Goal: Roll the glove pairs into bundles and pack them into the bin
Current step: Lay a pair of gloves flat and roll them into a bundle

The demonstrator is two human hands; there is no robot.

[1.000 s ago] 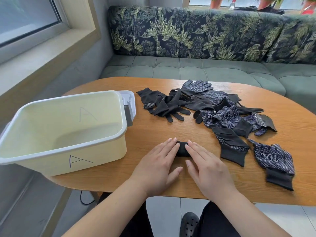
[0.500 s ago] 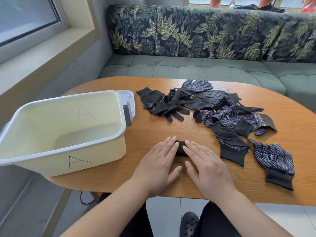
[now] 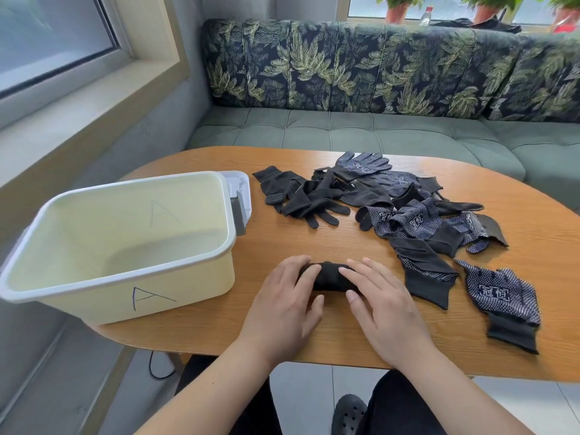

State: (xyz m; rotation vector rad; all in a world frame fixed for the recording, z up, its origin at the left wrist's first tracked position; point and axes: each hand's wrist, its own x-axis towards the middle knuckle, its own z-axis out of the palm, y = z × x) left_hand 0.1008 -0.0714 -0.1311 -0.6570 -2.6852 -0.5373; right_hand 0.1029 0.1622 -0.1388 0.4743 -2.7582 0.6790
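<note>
Task at an early stage. One bundle (image 3: 329,277), a black glove pair rolled into a short cylinder, lies on the bench (image 3: 282,240) near its front edge, just right of the bin (image 3: 188,296) and apart from it. Both hands are on it: the left hand (image 3: 284,304) has its fingers curved over the left end with the thumb against the near side, gripping it. The right hand (image 3: 381,306) lies flatter, with straight fingers pressing across the right end. The roll looks complete or nearly so; whether its cuff has been folded over to lock it cannot be told, since the hands cover both ends. No bundle is visible inside the bin, so nothing appears packed yet. The loose gloves (image 3: 408,211) are heaped and overlapping at the far right of the bench, black ones mixed with dotted ones, and a dotted glove (image 3: 502,296) lies apart at the right. None of these looks rolled. Judged remaining: place this bundle in the bin, then pair, roll and pack the whole heap.
</note>
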